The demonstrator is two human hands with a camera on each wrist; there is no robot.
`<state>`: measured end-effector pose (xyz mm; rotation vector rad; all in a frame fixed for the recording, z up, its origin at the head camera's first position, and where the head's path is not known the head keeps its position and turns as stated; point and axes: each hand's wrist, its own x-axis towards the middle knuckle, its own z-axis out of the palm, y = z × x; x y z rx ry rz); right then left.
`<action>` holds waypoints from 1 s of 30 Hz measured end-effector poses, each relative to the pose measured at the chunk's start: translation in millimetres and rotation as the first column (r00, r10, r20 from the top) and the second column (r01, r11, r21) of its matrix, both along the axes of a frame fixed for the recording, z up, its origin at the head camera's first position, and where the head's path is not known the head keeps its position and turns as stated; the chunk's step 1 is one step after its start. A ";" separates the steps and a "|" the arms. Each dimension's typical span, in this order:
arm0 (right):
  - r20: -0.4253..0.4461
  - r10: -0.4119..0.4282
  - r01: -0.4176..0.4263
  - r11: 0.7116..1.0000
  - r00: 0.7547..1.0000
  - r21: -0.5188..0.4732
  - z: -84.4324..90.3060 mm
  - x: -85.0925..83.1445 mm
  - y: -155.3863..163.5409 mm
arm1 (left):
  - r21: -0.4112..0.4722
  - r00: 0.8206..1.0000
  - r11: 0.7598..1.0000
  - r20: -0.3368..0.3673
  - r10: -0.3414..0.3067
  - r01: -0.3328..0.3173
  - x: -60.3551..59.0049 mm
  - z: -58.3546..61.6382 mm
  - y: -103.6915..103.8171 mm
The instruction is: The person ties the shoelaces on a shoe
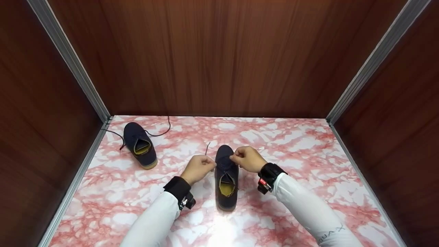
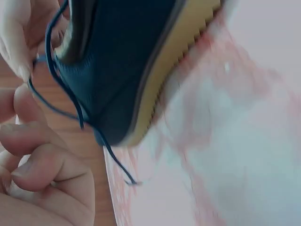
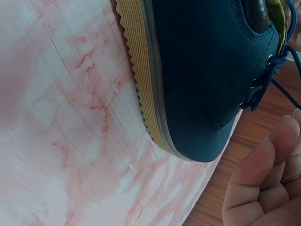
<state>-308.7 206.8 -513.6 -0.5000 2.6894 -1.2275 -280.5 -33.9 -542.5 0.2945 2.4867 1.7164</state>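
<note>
Marbled table [image 1: 288,212] | our left grip [image 1: 198,168] and right grip [image 1: 250,159] each pinch lace [image 2: 48,44], apparently to tension both sides | shoe [image 1: 224,171] sits upright between them, toe away, presumably for even reach

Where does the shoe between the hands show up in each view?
Head: shoe just right of centre, lower half.
Left wrist: upper middle, cut off by the top edge.
Right wrist: upper right, also cut off above.
Shared landmark: red-and-white marbled surface beneath it.
</note>
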 end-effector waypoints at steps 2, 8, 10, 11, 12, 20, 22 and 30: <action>0.001 0.002 -0.002 1.000 1.000 0.001 -0.6 0.1 0.1 | -0.024 0.999 0.999 -0.012 0.047 -0.048 -3.6 -1.7 -3.1; 0.005 0.014 -0.014 1.000 1.000 -0.004 -0.9 0.7 0.1 | -0.101 0.992 0.990 -0.091 0.090 -0.100 -11.2 -3.5 -3.5; 0.002 0.024 -0.024 1.000 1.000 -0.012 -1.0 1.0 -0.2 | -0.129 0.990 0.988 -0.125 0.069 -0.085 -13.4 -3.2 -1.2; 0.004 0.028 -0.027 0.999 1.000 -0.018 -0.9 1.1 -0.5 | -0.139 0.988 0.988 -0.143 0.053 -0.073 -14.2 -3.0 0.2; 0.005 0.032 -0.031 0.999 0.999 -0.024 -0.8 1.1 -0.6 | -0.151 0.986 0.987 -0.162 0.037 -0.062 -15.0 -2.7 1.8; 0.024 0.057 -0.056 0.997 0.998 -0.044 0.5 1.0 -1.8 | -0.215 0.978 0.977 -0.205 -0.044 -0.002 -18.0 2.5 13.0; 0.025 0.061 -0.060 0.997 0.998 -0.044 0.8 1.0 -2.1 | -0.221 0.974 0.975 -0.220 -0.055 0.005 -18.8 3.0 15.2; 0.012 0.097 -0.096 0.994 0.995 -0.047 0.5 0.5 -3.5 | -0.239 0.965 0.971 -0.251 -0.073 0.012 -20.4 3.8 20.2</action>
